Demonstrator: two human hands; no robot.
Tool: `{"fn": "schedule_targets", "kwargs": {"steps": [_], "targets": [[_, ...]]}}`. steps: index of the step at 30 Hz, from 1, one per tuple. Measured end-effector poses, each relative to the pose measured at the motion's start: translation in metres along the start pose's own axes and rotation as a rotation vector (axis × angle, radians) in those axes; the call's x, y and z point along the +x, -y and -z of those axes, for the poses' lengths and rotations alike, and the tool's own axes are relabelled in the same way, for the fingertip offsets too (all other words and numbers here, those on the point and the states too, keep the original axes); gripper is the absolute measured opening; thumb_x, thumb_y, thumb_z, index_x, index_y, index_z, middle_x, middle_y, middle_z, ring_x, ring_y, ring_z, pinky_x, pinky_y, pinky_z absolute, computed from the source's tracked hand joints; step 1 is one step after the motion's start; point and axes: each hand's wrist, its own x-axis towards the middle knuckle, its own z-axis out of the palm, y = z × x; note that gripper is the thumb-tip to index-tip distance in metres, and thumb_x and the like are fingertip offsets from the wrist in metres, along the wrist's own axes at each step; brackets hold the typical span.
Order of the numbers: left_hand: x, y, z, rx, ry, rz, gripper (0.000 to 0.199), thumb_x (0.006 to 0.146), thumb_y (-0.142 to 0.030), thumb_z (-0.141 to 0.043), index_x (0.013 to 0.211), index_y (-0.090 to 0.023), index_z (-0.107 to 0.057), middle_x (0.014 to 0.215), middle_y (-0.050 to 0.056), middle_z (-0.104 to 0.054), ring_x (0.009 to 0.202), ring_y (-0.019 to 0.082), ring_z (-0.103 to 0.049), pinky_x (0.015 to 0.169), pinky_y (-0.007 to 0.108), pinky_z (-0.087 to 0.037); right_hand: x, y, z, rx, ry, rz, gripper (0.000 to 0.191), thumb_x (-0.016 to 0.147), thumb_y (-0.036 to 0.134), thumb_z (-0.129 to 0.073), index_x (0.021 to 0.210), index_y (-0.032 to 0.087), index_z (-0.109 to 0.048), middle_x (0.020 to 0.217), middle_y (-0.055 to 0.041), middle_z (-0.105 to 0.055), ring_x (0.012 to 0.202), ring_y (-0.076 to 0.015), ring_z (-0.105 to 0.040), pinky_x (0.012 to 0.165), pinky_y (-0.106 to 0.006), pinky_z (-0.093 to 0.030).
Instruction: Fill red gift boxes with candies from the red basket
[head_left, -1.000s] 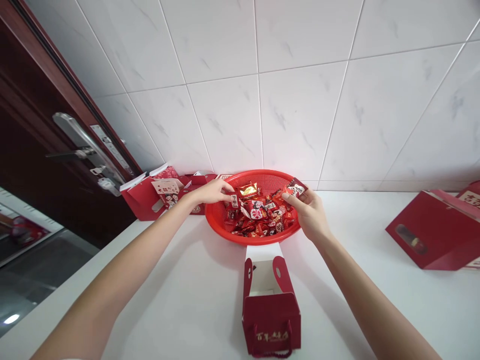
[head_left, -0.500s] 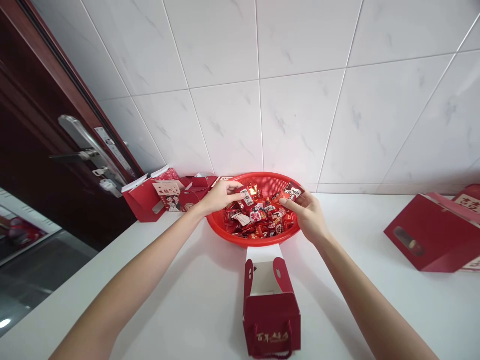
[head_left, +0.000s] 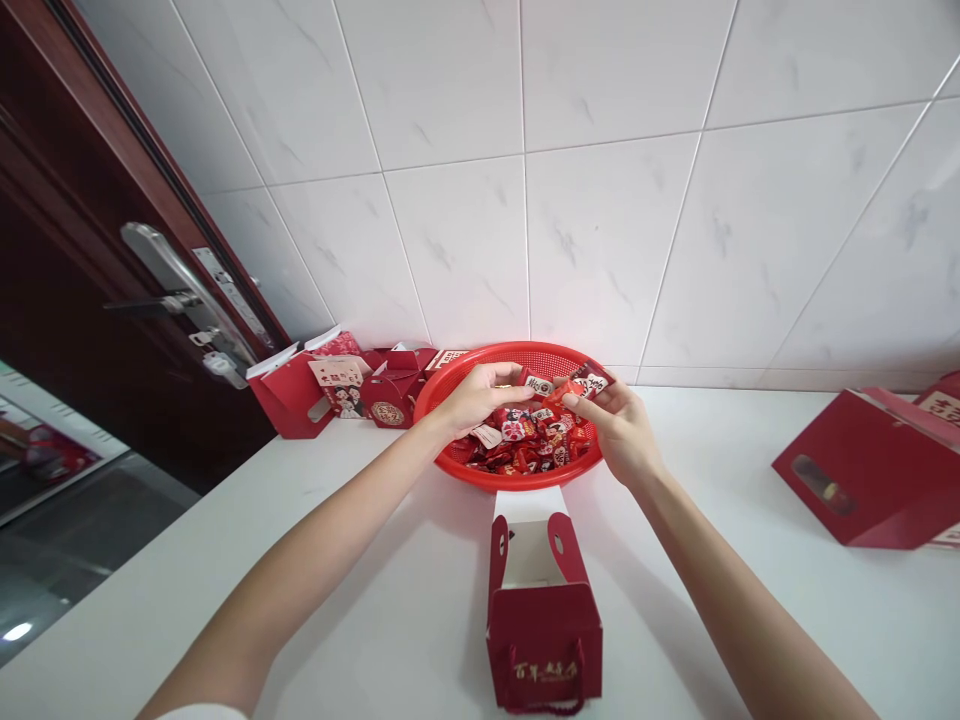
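Over a red plastic basket (head_left: 501, 484) heaped with wrapped candies (head_left: 525, 440), my two hands are close together. My left hand (head_left: 486, 398) pinches a small dark-red wrapped candy (head_left: 537, 385) with white lettering. Between the thumb and fingers of my right hand (head_left: 619, 425) are a bright red candy (head_left: 564, 394) and a dark-wrapped candy (head_left: 592, 379) with white lettering. Just in front of the basket stands a dark red gift box (head_left: 544, 640), its top flaps up and its white inside showing. Gold characters and a cord handle are on its near side.
Several red gift boxes and bags (head_left: 300, 395) stand against the tiled wall (head_left: 465, 250) at the left. More red boxes (head_left: 862, 470) are at the right of the white table (head_left: 360, 600). A dark door with a metal handle (head_left: 187, 285) is at the far left.
My left hand has moved right with its candy, toward my right hand. My right hand has barely moved and keeps its candies. The gift box stays put.
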Motion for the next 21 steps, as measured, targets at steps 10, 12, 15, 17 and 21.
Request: {"fn": "schedule_targets", "kwargs": {"steps": [10, 12, 15, 17, 21], "targets": [[-0.006, -0.004, 0.016, 0.141, 0.167, 0.104, 0.039, 0.079, -0.043, -0.080, 0.104, -0.014, -0.071, 0.107, 0.009, -0.075, 0.098, 0.023, -0.072, 0.090, 0.037, -0.055, 0.002, -0.003, 0.003, -0.008, 0.024, 0.010, 0.045, 0.070, 0.040, -0.091, 0.109, 0.026, -0.073, 0.115, -0.0077, -0.078, 0.111, -0.0321, -0.072, 0.100, -0.052, -0.058], [-0.007, -0.007, 0.027, 0.393, 0.162, 0.125, 0.037, 0.089, -0.049, -0.066, 0.105, -0.016, -0.071, 0.106, 0.008, -0.075, 0.096, 0.024, -0.072, 0.083, 0.034, -0.055, 0.002, -0.002, 0.003, -0.006, 0.029, 0.005, 0.045, 0.070, 0.040, -0.091, 0.108, 0.025, -0.073, 0.112, -0.0075, -0.079, 0.108, -0.0322, -0.073, 0.098, -0.053, -0.058], [-0.005, -0.004, 0.048, 0.888, 0.124, 0.151, 0.025, 0.091, -0.035, -0.058, 0.103, -0.018, -0.073, 0.107, 0.007, -0.076, 0.099, 0.024, -0.069, 0.083, 0.031, -0.051, 0.002, -0.001, 0.002, -0.006, 0.031, -0.004, 0.043, 0.070, 0.040, -0.091, 0.106, 0.024, -0.073, 0.109, -0.0078, -0.079, 0.106, -0.0320, -0.074, 0.097, -0.053, -0.059], [-0.001, 0.004, 0.059, 1.176, 0.172, 0.224, 0.023, 0.081, -0.020, -0.061, 0.100, -0.020, -0.075, 0.109, 0.007, -0.076, 0.101, 0.025, -0.068, 0.083, 0.029, -0.049, 0.002, -0.001, 0.003, -0.006, 0.035, -0.006, 0.042, 0.070, 0.039, -0.090, 0.106, 0.024, -0.073, 0.108, -0.0076, -0.079, 0.104, -0.0316, -0.075, 0.096, -0.052, -0.059], [0.007, 0.024, 0.066, 1.353, 0.247, 0.320, 0.038, 0.062, -0.008, -0.065, 0.096, -0.022, -0.075, 0.107, 0.009, -0.075, 0.095, 0.027, -0.068, 0.074, 0.029, -0.048, 0.002, -0.003, 0.003, -0.014, 0.033, -0.013, 0.044, 0.070, 0.041, -0.091, 0.107, 0.024, -0.073, 0.107, -0.0075, -0.080, 0.104, -0.0323, -0.075, 0.095, -0.052, -0.060]]}}
